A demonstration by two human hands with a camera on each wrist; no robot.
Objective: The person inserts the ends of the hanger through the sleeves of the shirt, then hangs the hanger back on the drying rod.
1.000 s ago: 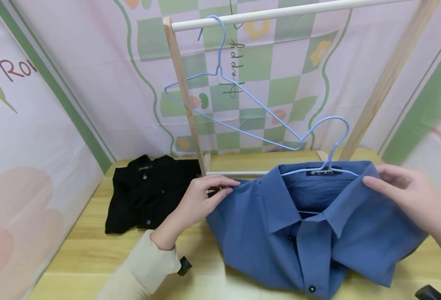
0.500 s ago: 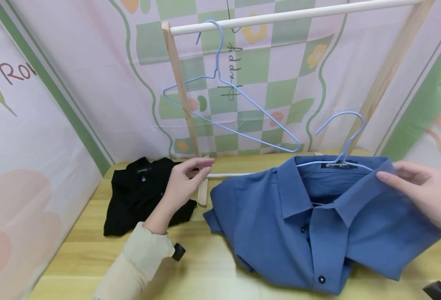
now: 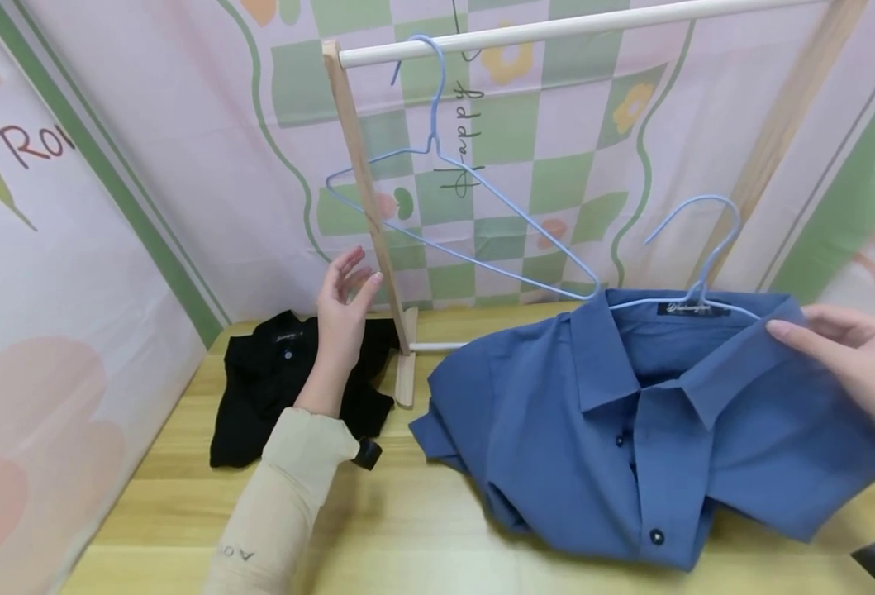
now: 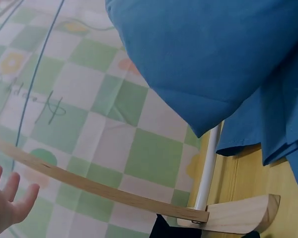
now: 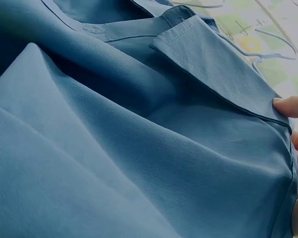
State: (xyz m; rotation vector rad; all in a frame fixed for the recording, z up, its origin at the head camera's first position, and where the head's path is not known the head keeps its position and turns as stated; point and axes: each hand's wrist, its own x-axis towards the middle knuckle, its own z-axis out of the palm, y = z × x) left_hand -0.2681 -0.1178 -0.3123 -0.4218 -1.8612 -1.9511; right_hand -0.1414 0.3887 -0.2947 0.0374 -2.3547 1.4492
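A blue collared shirt [image 3: 541,413] hangs on a light blue wire hanger [image 3: 705,256], whose hook rises above the collar. My right hand [image 3: 853,355] pinches the shirt at the right side of its collar, thumb in front; in the right wrist view the thumb [image 5: 293,106] presses on the collar edge. My left hand [image 3: 344,310] is raised beside the rack's left post, fingers apart and holding nothing. Behind its wrist lies a folded black shirt [image 3: 251,397] on the table. In the left wrist view, part of the left hand [image 4: 12,206] shows near the wooden post.
A clothes rack with a white top rail [image 3: 556,33] and wooden posts [image 3: 359,182] stands on the wooden table [image 3: 162,504]. Another blue hanger [image 3: 511,202] hangs bare from the rail's left end. A patterned cloth backdrop [image 3: 496,149] encloses the back and sides.
My left hand has let go of the blue shirt's shoulder and moved left and up toward the rack's post. My right hand has carried the shirt and hanger right and slightly up.
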